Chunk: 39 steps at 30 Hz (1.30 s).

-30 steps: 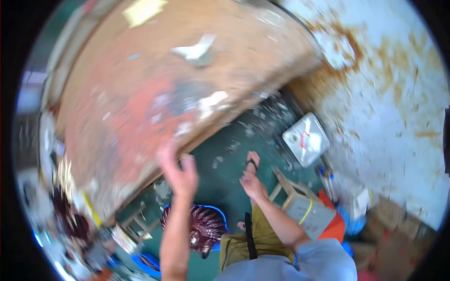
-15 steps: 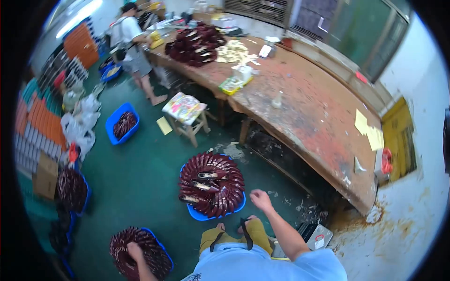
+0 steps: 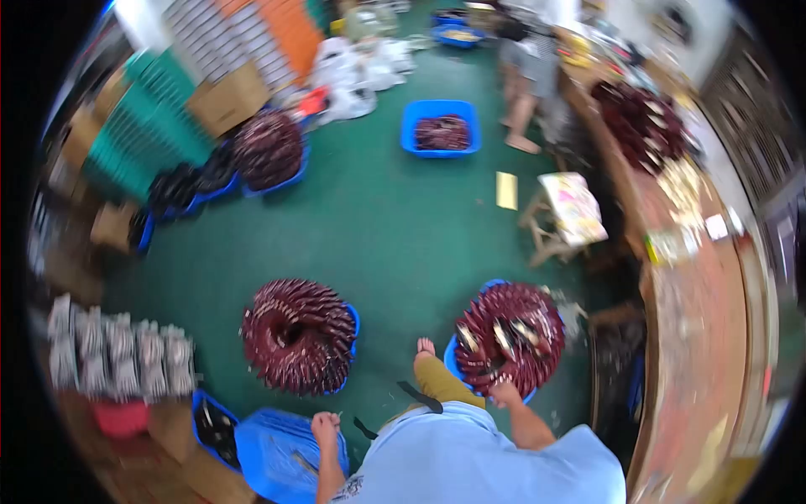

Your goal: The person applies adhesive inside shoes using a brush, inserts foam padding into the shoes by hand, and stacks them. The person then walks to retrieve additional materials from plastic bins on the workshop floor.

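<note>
My left hand (image 3: 327,426), its fingers curled in with nothing seen in them, is beside an upturned-looking blue basin (image 3: 281,458) at the lower left. My right hand (image 3: 505,392) overlaps the near edge of a ring-shaped pile of dark red shoes (image 3: 537,323) in a blue tub (image 3: 452,361). Its fingers look bent, and whether they touch a shoe or the rim cannot be made out. A few shoes lie across the middle of that pile, pale insides showing. Ahead of my left hand, a second ring of dark red shoes (image 3: 294,315) fills another blue tub (image 3: 354,323).
A stool (image 3: 571,210) stands beside the long worktable (image 3: 697,336) on the right. Farther off are a blue tub of shoes (image 3: 441,102) and a person (image 3: 520,76). More tubs, a cardboard box (image 3: 227,98) and stacked green crates (image 3: 134,143) line the left.
My view has swung left, so the table is now at the right edge. My left hand has come away from the left shoe pile; my right hand now overlaps the other pile.
</note>
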### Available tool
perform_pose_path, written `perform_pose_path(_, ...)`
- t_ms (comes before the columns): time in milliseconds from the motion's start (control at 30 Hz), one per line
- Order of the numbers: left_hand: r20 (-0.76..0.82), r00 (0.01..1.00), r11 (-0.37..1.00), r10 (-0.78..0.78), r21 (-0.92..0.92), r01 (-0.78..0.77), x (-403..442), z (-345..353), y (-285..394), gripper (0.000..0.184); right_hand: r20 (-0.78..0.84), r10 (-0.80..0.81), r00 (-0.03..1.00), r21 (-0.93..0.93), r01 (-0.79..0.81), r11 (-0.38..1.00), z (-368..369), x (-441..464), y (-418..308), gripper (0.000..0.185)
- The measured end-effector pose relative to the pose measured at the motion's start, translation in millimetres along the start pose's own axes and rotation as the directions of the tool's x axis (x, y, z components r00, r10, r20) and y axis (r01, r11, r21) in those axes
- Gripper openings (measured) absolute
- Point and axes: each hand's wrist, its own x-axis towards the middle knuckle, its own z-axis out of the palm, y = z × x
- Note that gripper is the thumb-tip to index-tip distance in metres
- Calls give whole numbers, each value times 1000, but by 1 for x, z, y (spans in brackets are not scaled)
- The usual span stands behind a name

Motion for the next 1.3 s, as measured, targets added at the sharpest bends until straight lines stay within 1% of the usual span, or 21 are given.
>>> perform_pose_path(33, 0, 1000, 1000, 24, -5, -24, 22, 7, 6, 15, -111, 219, 969, 360, -166, 918, -14, -38, -41, 30)
perform_pose_path(100, -32, 991, 985, 132, 115, -127, 60, 32, 45, 20, -433, -63, 899, -42, 50, 998, 12, 10, -10, 34)
perform_pose_path(167, -83, 982, 985, 172, 24, -170, 92, 80, 87, 20, -365, 57, 929, -49, -80, 996, -21, 18, -10, 34)
perform_pose_path(200, -120, 979, 985, 167, 70, -160, 112, 106, 110, 12, -365, 146, 920, 62, -132, 989, -58, 14, -27, 39)
perform_pose_path(267, -124, 962, 967, 245, 104, -233, 165, 163, 133, 30, -333, 328, 884, 296, -233, 926, -132, 6, -69, 50)
perform_pose_path(300, -75, 988, 983, 137, 137, -126, 175, 192, 166, 31, -500, 301, 812, 290, -170, 942, -163, 11, -85, 41)
perform_pose_path(367, 53, 985, 922, 162, 347, -170, 212, 247, 199, 32, -459, 332, 824, 389, -149, 909, -251, 54, -115, 45)
perform_pose_path(433, 158, 963, 874, 216, 409, -263, 224, 302, 252, 32, -668, 34, 743, 207, 142, 968, -348, 87, -168, 41)
perform_pose_path(467, 212, 949, 869, 235, 391, -302, 229, 327, 284, 30, -641, -22, 767, 47, 68, 997, -398, 117, -196, 41)
perform_pose_path(500, 266, 930, 863, 254, 372, -342, 234, 350, 315, 28, -694, -123, 709, 108, 271, 956, -441, 143, -225, 45)
perform_pose_path(533, 284, 916, 868, 283, 330, -371, 238, 372, 349, 29, -601, -204, 773, 20, 270, 963, -494, 160, -267, 49)
perform_pose_path(567, 298, 906, 869, 301, 305, -389, 247, 393, 379, 29, -657, -487, 575, -176, 511, 841, -535, 195, -300, 53)
perform_pose_path(633, 324, 883, 867, 339, 256, -427, 272, 431, 435, 30, -512, -730, 452, -226, 749, 623, -623, 219, -412, 50)
perform_pose_path(700, 363, 845, 850, 393, 208, -485, 304, 468, 500, 29, -335, -661, 671, 64, 716, 695, -692, 201, -545, 54)
perform_pose_path(767, 418, 795, 831, 439, 147, -536, 341, 505, 574, 29, -263, -734, 627, 172, 779, 603, -737, 208, -640, 56)
perform_pose_path(867, 475, 703, 789, 530, 28, -614, 409, 578, 654, 28, -288, -865, 411, 112, 911, 396, -785, 250, -726, 49)
perform_pose_path(933, 515, 627, 728, 584, 10, -686, 453, 625, 711, 26, -336, -781, 527, 401, 830, 388, -828, 241, -780, 43)
perform_pose_path(967, 556, 584, 687, 591, 32, -726, 469, 642, 742, 24, -338, -727, 598, 541, 755, 371, -848, 239, -795, 41)
perform_pose_path(1000, 596, 526, 627, 606, 48, -777, 492, 661, 779, 22, -390, -747, 538, 434, 823, 367, -870, 254, -801, 43)
perform_pose_path(1100, 686, 404, 563, 605, -10, -826, 538, 716, 863, 19, -532, -641, 553, 534, 807, 254, -942, 279, -819, 48)
perform_pose_path(1300, 713, 203, 349, 672, -63, -935, 657, 843, 960, 9, -500, -540, 677, 809, 588, -12, -1074, 370, -848, 60)
